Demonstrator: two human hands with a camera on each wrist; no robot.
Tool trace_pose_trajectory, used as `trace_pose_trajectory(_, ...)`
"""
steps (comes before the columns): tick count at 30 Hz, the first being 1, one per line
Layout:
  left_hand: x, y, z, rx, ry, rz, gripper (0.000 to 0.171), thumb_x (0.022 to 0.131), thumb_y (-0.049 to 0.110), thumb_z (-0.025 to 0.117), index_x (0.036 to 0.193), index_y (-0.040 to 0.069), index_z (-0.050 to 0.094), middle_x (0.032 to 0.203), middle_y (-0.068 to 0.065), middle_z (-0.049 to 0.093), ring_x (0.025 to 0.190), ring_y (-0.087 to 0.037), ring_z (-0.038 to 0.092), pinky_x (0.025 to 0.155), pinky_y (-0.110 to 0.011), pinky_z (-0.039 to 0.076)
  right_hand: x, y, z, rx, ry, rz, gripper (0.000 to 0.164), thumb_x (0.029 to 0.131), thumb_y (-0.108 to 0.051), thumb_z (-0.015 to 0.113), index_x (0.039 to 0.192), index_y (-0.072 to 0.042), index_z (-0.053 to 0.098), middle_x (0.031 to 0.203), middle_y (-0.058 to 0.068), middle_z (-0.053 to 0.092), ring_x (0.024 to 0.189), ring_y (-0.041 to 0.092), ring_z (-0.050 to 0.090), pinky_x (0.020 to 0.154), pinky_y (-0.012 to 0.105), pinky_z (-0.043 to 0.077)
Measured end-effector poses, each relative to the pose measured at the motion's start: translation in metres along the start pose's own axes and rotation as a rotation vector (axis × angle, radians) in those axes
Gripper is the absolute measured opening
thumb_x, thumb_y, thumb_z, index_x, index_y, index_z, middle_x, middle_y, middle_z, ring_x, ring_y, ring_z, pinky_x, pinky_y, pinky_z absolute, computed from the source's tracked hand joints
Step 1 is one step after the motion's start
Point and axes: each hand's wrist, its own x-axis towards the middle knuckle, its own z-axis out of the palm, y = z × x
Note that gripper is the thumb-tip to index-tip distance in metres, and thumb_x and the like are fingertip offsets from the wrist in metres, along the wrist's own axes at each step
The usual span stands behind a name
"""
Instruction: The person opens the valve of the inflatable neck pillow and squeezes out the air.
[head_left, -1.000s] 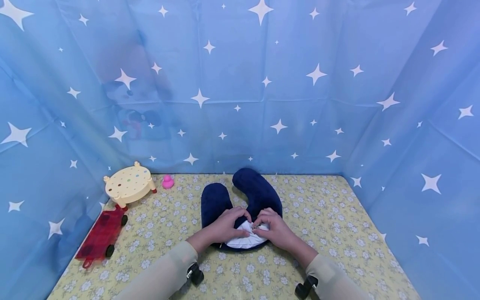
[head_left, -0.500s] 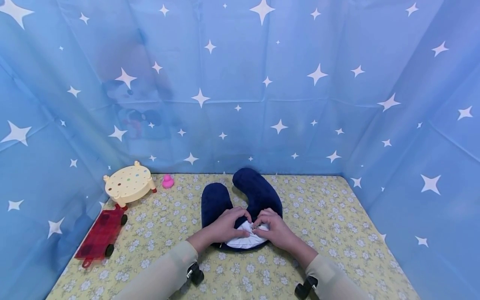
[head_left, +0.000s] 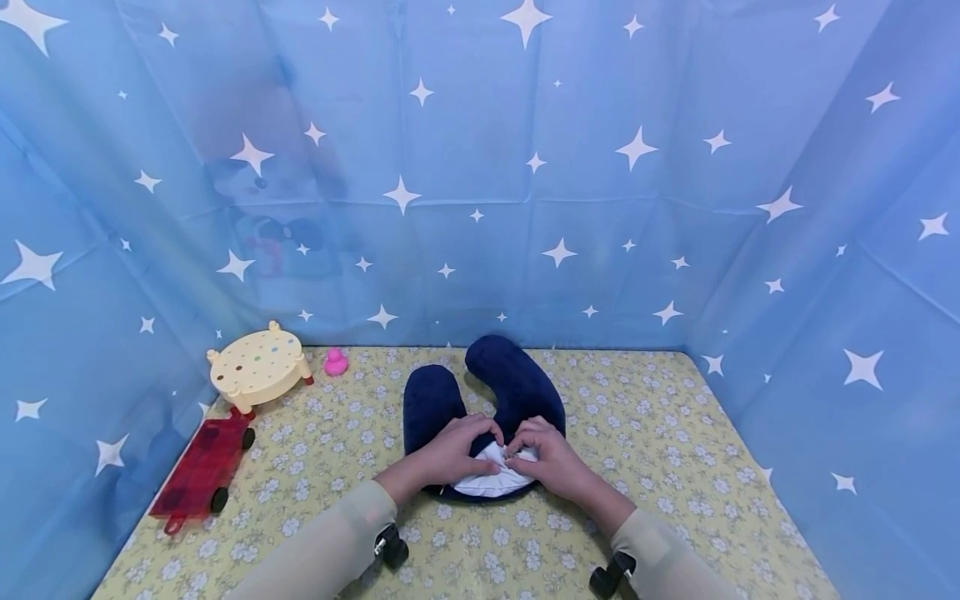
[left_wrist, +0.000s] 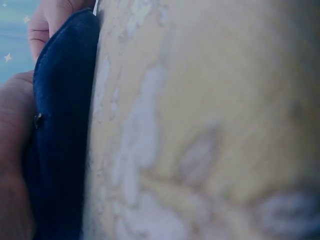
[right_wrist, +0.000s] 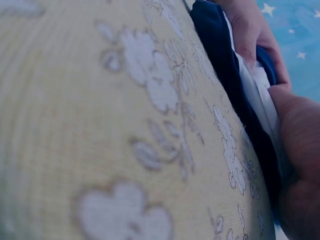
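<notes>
A navy U-shaped neck pillow (head_left: 517, 383) lies on the table with its two arms pointing away from me. Its cover gapes along the near curve, where white inner fabric (head_left: 480, 486) shows. My left hand (head_left: 450, 450) and right hand (head_left: 551, 458) grip the pillow at this opening, fingers curled on its far side and thumbs on the white fabric. Their fingertips almost meet. In the left wrist view, a small metal zipper pull (left_wrist: 38, 120) sits on the navy edge. The right wrist view shows the white fabric (right_wrist: 257, 92) between the navy edges, beside the right thumb.
At the left stands a cream round toy table (head_left: 258, 367) with coloured dots, upturned legs partly visible. A pink rubber duck (head_left: 336, 362) is beside it. Nearer lies a translucent red wheeled toy (head_left: 202, 471). Blue starry curtains (head_left: 480, 167) border the flowered tabletop (head_left: 675, 467).
</notes>
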Motion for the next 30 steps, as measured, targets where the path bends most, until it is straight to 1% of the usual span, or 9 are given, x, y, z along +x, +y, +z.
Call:
trace_pose_trajectory(5,0.0005,0.0004,0.0004,0.007,0.0,-0.004,0.027,0.103,0.043,0.081,0.122,0.038,0.063,0.124,0.018,0.061,0.127,-0.011,0.059,0.116,-0.054,0.039,0.0001,0.0002,0.0007,-0.015,0.001,-0.011,0.006,0.1,-0.014,0.085,0.1,-0.019,0.082,0.098,-0.005,0.071,0.098,0.015,0.055,0.086,0.036,0.046)
trace_pose_trajectory(10,0.0003,0.0031,-0.0006,0.017,-0.001,-0.013,0.027,0.103,0.041,0.081,0.123,0.037,0.063,0.126,0.016,0.062,0.129,-0.012,0.059,0.117,-0.055,0.039,0.0001,0.0011,0.002,-0.021,0.014,-0.036,0.008,0.1,-0.011,0.084,0.099,-0.018,0.081,0.097,-0.003,0.071,0.097,0.017,0.055,0.085,0.036,0.045)
trace_pose_trajectory(15,-0.0001,0.0059,-0.0016,0.026,-0.004,-0.019,0.027,0.103,0.04,0.082,0.123,0.036,0.064,0.127,0.016,0.062,0.131,-0.013,0.059,0.117,-0.054,0.039,0.0,-0.0006,0.0018,-0.014,0.011,-0.012,0.007,0.099,-0.012,0.085,0.098,-0.018,0.081,0.097,-0.003,0.071,0.097,0.019,0.056,0.086,0.038,0.045)
trace_pose_trajectory(21,0.0007,0.0049,-0.0009,0.036,-0.005,-0.011,0.027,0.103,0.04,0.081,0.123,0.035,0.064,0.127,0.016,0.062,0.131,-0.013,0.058,0.117,-0.054,0.039,0.0003,-0.0014,0.0012,-0.021,-0.01,0.03,0.007,0.1,-0.014,0.085,0.099,-0.02,0.082,0.099,-0.004,0.072,0.1,0.015,0.055,0.09,0.038,0.045)
trace_pose_trajectory(30,0.0017,0.0035,0.0008,0.049,0.003,0.0,0.027,0.103,0.039,0.082,0.122,0.034,0.064,0.126,0.015,0.062,0.13,-0.012,0.059,0.116,-0.054,0.039,0.0008,0.0012,0.0019,-0.042,-0.006,0.01,0.009,0.098,-0.012,0.086,0.098,-0.02,0.081,0.098,-0.007,0.071,0.099,0.015,0.055,0.089,0.038,0.046)
